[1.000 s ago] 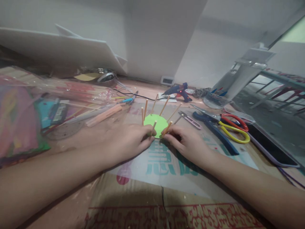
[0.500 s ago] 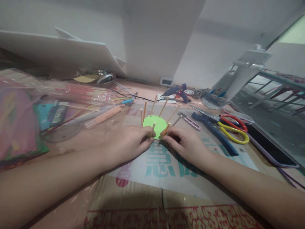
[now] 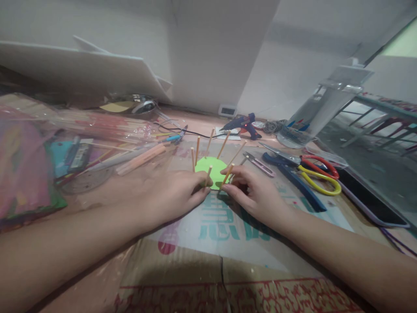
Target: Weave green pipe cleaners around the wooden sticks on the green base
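In the head view, a bright green round disc (image 3: 212, 166) is lying between the two hands, just beyond their fingertips, on a white sheet printed with teal characters (image 3: 228, 248), with neither hand clearly nearer. The left hand (image 3: 185, 187) is pinching a short, slim wooden stick (image 3: 209, 174) at the disc's near left edge, its long axis standing nearly upright. The right hand (image 3: 252, 187) is holding thumb and forefinger apart around a matching orange-brown wooden stick (image 3: 228, 174), whose top is leaning to the right; whether both fingers are touching it, one cannot tell. More thin wooden sticks (image 3: 197, 151) are rising around the disc, and pink-handled metal snips (image 3: 259, 165) are lying beyond the right hand.
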`<state>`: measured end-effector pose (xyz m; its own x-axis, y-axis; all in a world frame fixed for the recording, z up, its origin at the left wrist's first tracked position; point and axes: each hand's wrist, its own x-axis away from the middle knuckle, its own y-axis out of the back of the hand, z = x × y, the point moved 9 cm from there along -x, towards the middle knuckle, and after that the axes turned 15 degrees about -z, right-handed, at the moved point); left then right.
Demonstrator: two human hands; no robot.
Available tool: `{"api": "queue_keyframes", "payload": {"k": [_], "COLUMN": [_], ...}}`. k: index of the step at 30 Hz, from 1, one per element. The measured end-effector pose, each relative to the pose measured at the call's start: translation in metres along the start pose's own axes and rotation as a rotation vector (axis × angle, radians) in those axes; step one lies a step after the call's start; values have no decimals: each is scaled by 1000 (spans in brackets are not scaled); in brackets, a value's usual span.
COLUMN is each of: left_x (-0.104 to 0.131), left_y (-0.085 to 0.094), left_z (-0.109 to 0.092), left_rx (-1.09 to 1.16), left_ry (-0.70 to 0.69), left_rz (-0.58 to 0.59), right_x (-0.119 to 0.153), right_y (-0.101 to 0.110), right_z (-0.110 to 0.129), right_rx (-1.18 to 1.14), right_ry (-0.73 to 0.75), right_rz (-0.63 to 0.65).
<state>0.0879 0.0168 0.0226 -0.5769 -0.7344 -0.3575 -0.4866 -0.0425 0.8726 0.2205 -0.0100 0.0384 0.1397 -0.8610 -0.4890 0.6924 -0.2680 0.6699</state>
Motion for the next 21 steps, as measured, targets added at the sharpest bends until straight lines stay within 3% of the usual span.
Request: {"api": "queue_keyframes", "payload": {"k": [4, 9, 13, 21], "left_x": [1, 2, 2, 1], "left_y": [-1, -2, -3, -1], "left_z": [1, 3, 2, 1], "left_rx": [8, 54, 67, 69], "left_ry": [21, 56, 49, 33], "left_rz": [18, 34, 39, 28], "right_x": [1, 5, 6, 6], "right_y": [8, 19, 19, 18], "right_z": [5, 16, 21, 21], "right_rx": [-106, -147, -122, -128], "right_ry": [18, 164, 233, 221], "right_rz": [-71, -141, -129, -109]}}
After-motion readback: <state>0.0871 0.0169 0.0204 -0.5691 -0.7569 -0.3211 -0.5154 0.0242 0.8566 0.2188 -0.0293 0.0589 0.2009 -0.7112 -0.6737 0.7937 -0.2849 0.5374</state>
